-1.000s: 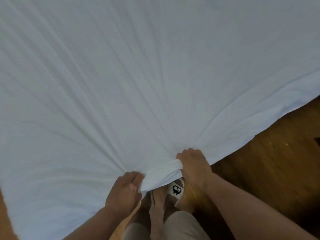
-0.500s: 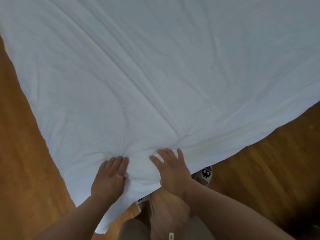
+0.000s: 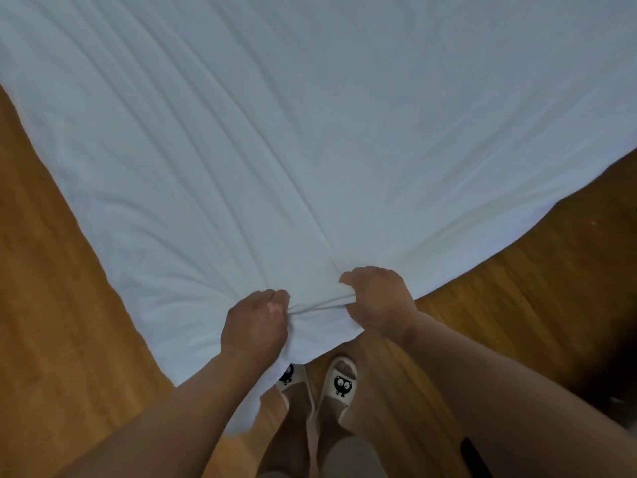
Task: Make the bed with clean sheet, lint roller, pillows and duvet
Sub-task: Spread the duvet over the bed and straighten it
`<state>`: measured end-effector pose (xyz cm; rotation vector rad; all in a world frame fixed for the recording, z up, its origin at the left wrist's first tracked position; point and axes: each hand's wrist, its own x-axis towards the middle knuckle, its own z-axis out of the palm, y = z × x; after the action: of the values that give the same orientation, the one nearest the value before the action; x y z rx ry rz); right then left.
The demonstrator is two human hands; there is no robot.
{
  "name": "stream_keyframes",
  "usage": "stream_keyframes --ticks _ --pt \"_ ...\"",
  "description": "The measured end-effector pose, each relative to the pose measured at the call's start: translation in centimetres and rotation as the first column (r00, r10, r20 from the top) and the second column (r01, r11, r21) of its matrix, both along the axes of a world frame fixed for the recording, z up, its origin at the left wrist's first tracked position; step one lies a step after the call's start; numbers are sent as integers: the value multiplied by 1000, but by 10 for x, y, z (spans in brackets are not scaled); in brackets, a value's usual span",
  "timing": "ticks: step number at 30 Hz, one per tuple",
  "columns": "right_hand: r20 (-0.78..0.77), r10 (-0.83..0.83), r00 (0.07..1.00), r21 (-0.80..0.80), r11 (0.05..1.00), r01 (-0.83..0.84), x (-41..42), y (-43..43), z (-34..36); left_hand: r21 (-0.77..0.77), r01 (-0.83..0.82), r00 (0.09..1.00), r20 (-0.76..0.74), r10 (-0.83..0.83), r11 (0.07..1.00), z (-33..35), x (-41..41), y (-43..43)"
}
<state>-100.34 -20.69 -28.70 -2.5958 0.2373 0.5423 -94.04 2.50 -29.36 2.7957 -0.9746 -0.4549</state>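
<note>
Sheet [image 3: 310,139]: white, fills most of the head view, spread out ahead of me with one corner pulled toward my body. Long creases fan out from the gripped spot up and to the left across the fabric. The near corner hangs below my hands and drapes down past my left forearm, its tip ending over the floor [image 3: 62,322]. I can't tell whether the sheet lies on a mattress or is held in the air; no bed edge shows.

Left hand [image 3: 255,326]: fingers curled into a fist, clutching a bunch of sheet near the corner, knuckles up. Right hand [image 3: 379,301]: also curled tight, gripping the sheet just beside the left, a thick fold of fabric bunched between the two. Hands are close together, not touching each other as far as I see. Both forearms are bare and reach in from the bottom of frame.

Below the hands: two slippers [image 3: 339,384], pale with a black cartoon face on each strap, the left one partly hidden under the sheet corner. Toes show in the right slipper. Floor is brown wood, visible left and right of the sheet. Dark object at bottom right, too blurred to name.
</note>
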Motion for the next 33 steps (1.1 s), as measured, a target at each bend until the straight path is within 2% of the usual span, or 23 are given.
stream_keyframes --ticks 3,6,8,10,12,13,15,18,20,23,25,29,33 --pt "12 11 1000 -2 1000 -11 -22 2 1 -38 -8 1000 -12 8 999 6 -23 6" --pt "-78 13 997 44 999 -9 -27 -2 3 -125 13 999 -34 -17 992 12 -23 10" --pt "-127 79 989 -42 996 -85 -26 1 7 -172 14 999 -34 -20 985 18 -24 29" --pt "-56 129 990 -156 978 -136 -29 19 11 -128 -44 998 -47 39 991 25 -37 63" --pt "98 182 978 -127 977 -169 -39 55 16 -14 -85 995 -56 85 996 27 -57 97" --pt "154 255 955 -95 966 -242 -45 74 14 73 -57 996 -66 62 996 24 -65 109" --pt "185 363 913 -79 932 -354 -54 103 1 137 -20 998 -54 28 990 11 -72 115" --pt "258 288 922 -126 956 -263 -48 118 -29 22 -40 996 81 38 999 -8 -54 99" --pt "225 240 944 -120 969 -217 -37 122 -33 61 -5 996 88 0 998 -17 -39 95" --pt "112 198 974 -86 978 -189 -24 125 -22 139 -19 999 -37 25 990 -14 -24 93" --pt "96 167 981 -43 986 -163 -22 124 -20 192 -13 992 -117 36 981 -10 -20 93" --pt "170 168 971 -37 986 -164 -66 132 -16 40 -6 991 -134 11 999 0 -59 110" --pt "156 131 979 -65 990 -122 -100 135 -24 115 32 979 -205 -8 993 -7 -92 112"
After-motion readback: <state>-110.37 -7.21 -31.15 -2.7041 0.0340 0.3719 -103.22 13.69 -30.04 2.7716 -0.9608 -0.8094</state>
